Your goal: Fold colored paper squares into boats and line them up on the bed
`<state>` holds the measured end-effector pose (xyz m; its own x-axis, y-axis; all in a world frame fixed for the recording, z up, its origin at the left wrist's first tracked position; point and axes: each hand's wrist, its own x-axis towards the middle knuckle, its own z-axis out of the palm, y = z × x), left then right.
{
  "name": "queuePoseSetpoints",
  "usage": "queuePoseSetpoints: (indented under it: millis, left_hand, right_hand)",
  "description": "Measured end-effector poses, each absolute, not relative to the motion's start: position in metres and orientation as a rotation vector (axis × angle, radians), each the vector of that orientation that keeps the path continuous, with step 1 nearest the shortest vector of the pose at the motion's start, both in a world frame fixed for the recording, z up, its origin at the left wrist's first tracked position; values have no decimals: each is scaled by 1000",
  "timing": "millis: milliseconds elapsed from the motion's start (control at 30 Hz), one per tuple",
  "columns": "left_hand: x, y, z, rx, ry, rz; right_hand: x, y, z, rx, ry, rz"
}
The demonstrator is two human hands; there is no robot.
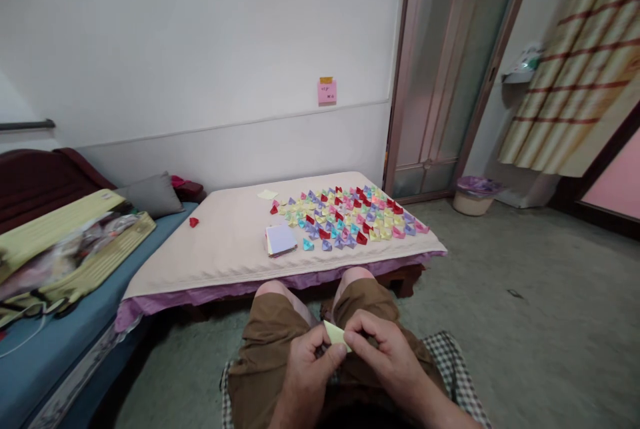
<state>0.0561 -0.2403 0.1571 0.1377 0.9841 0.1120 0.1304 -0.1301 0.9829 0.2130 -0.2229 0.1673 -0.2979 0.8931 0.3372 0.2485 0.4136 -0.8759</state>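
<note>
Over my lap, a small folded piece of pale yellow paper [335,333] is pinched between both hands. My left hand [313,359] grips its left and lower side, thumb on top. At its right edge, the fingers of my right hand [375,342] are closed on it. Beyond my knees, a low table [215,242] with a cream cover bears many small folded paper boats [345,215] in red, yellow, purple, blue and pink. A stack of square paper sheets [281,241], purple on top, lies near the table's front edge.
A lone red folded paper [194,222] sits at the table's left, and pale yellow sheets [268,195] lie at its back. To the left is a blue bed [95,282] with an open yellow case [65,229]. A lined bin [475,195] stands by the sliding door [440,82].
</note>
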Motion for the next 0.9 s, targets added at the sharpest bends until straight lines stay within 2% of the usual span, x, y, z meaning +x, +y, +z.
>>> queuePoseSetpoints:
  millis: [233, 900]
  left_hand:
    - [52, -240, 158, 1519, 1307, 1157]
    - [52, -243, 159, 1920, 1385, 1083]
  right_hand:
    - [216, -226, 168, -871, -1874, 654]
    - [217, -225, 170, -929, -1998, 705]
